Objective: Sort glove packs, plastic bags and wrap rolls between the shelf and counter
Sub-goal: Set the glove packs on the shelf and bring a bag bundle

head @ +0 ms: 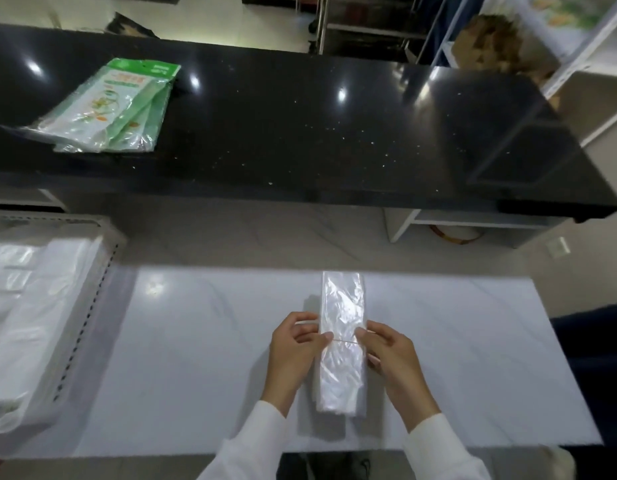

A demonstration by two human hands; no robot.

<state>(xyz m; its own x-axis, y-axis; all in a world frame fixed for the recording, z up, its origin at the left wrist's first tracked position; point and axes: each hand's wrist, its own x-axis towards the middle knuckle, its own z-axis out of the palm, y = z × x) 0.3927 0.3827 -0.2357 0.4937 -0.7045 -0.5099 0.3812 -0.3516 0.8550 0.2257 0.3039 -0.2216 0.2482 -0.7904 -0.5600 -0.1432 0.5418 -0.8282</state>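
Step in hand: I judge a thin band is being set around the plastic bag stack, which lies flat on the white counter.
Left hand: fingers pinch the band's end at the stack's left edge.
Right hand: fingers pinch the other end at the right edge.
Done so far: 1 pile of green packs sits on the black counter, well beyond the fingers to the left.
Left: white bags in the tray, far left of the fingers; I see no wrap rolls.
Progress: I judge it partway.
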